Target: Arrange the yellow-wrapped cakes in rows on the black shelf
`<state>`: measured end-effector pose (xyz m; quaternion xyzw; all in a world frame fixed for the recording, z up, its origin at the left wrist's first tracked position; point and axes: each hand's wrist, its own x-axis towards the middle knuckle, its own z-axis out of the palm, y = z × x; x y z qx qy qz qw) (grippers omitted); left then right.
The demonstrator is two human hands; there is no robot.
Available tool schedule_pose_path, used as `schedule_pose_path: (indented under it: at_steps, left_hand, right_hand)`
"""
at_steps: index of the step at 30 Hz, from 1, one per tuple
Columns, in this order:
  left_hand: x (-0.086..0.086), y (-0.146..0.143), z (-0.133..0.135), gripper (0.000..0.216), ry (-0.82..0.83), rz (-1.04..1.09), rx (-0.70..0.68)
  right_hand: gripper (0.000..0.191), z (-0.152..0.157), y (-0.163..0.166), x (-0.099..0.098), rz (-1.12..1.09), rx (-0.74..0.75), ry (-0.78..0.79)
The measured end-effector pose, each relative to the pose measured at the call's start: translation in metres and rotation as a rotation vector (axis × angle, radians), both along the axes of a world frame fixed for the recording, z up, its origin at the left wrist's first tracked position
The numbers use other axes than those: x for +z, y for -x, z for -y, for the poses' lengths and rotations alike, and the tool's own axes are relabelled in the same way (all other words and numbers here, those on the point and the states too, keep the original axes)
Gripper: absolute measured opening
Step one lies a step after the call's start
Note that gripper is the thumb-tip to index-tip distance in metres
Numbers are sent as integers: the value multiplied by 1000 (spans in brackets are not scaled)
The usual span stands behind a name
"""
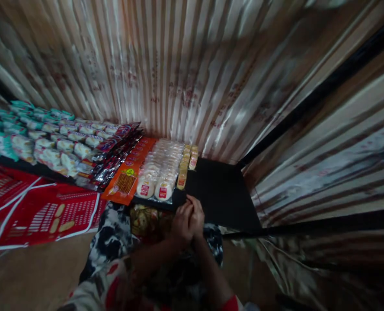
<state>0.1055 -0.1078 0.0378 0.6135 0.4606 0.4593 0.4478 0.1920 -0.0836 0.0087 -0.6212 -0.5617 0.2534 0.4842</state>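
Note:
My left hand (180,224) and my right hand (196,218) are pressed together at the near edge of a black shelf (221,190), fingers curled in; what they hold, if anything, is hidden. Just beyond them lie overlapping rows of clear packets of white round snacks with red labels (161,170) and a line of small yellow packets (186,166). Under my hands, on my lap, sits a crinkled bag with gold and red contents (143,220).
Orange packets (130,172), dark foil packets (114,151) and green-and-white packets (33,134) cover the shelf to the left. Red plastic trays (46,214) lie at the lower left. Corrugated metal sheets (192,65) wall the back and right.

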Motion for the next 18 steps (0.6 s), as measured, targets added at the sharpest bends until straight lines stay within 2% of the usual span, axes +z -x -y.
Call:
schedule_pose_path:
  at_steps: [4,8,11,14,16,18]
  left_hand:
    - [-11,46,28,33,43,-4,-32]
    - [-34,89,34,31,149,-63,32]
    - [-52,109,20,26,223,-179,145]
    - [-64,120,-2,29,196,-395,268]
    - [-67,125,-16,32,160,-558,299]
    - [-69,128,-29,27,197,-691,250]
  right_hand:
    - [36,31,25,-12,35,79,1]
    - [38,45,56,-32,190,242,108]
    - [41,37,71,-40,315,307,226]
    - [40,24,80,-40,406,314,286]
    - [38,16,84,-38,470,317,330]
    - [35,7,88,-38,500,338,366]
